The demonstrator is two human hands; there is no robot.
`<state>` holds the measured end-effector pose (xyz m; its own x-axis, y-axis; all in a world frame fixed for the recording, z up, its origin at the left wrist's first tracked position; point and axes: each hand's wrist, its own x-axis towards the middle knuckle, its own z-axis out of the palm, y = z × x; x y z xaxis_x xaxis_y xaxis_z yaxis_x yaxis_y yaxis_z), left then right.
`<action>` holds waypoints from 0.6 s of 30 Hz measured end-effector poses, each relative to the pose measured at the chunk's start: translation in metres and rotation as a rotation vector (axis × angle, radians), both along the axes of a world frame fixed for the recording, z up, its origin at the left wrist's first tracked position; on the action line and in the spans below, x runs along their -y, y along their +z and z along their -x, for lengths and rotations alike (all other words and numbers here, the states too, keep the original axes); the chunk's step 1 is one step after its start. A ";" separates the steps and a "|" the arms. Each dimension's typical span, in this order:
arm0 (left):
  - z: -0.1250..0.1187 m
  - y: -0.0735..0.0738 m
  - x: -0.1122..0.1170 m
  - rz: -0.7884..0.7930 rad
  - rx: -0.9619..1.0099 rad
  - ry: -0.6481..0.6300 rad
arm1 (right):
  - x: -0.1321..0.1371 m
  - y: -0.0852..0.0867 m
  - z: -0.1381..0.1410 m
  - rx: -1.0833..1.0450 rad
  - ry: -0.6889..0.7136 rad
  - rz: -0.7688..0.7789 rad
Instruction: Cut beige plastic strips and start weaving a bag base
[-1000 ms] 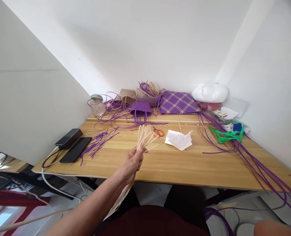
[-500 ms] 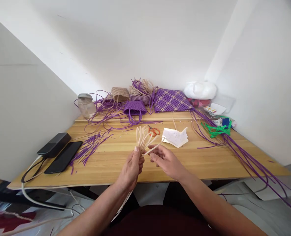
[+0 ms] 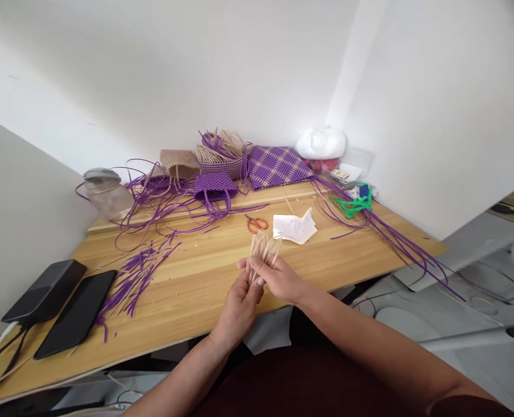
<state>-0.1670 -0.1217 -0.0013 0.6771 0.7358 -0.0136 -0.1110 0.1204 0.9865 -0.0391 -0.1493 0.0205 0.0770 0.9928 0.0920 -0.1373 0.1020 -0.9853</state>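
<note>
A bundle of cream weaving strips (image 3: 264, 248) stands upright over the front of the wooden table (image 3: 335, 255). My left hand (image 3: 239, 304) is closed round the bundle's lower part. My right hand (image 3: 278, 277) is closed on the same strips from the right, its fingers lying against the left hand. The strips' lower ends are hidden behind my hands. Small orange-handled scissors (image 3: 257, 223) and a folded white paper (image 3: 294, 227) lie just beyond the bundle.
Purple strip offcuts (image 3: 137, 275), a black phone (image 3: 77, 313) and a power bank (image 3: 43, 289) lie at the left. At the back stand a glass jar (image 3: 106, 191), small woven baskets (image 3: 213, 184) and a purple checked mat (image 3: 276, 166). Long purple strips (image 3: 396, 243) and green cord (image 3: 352, 204) trail right.
My right hand came in from the lower right and closed on the bundle beside the left hand. The view turned right and the strips now fan less.
</note>
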 end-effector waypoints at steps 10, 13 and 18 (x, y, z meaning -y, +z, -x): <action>0.013 0.011 -0.011 0.242 0.052 -0.320 | 0.016 0.022 0.008 -0.048 0.135 0.154; 0.011 0.008 -0.005 0.316 0.053 -0.207 | 0.018 0.028 -0.003 -0.017 -0.073 0.009; 0.012 0.008 0.007 0.298 0.037 -0.186 | 0.019 0.038 -0.028 -0.072 -0.298 -0.053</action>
<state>-0.1795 -0.1284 0.0069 0.8031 0.5673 -0.1822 -0.0949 0.4237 0.9008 -0.0107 -0.1681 0.0590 0.3718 0.9196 0.1270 -0.1634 0.1995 -0.9662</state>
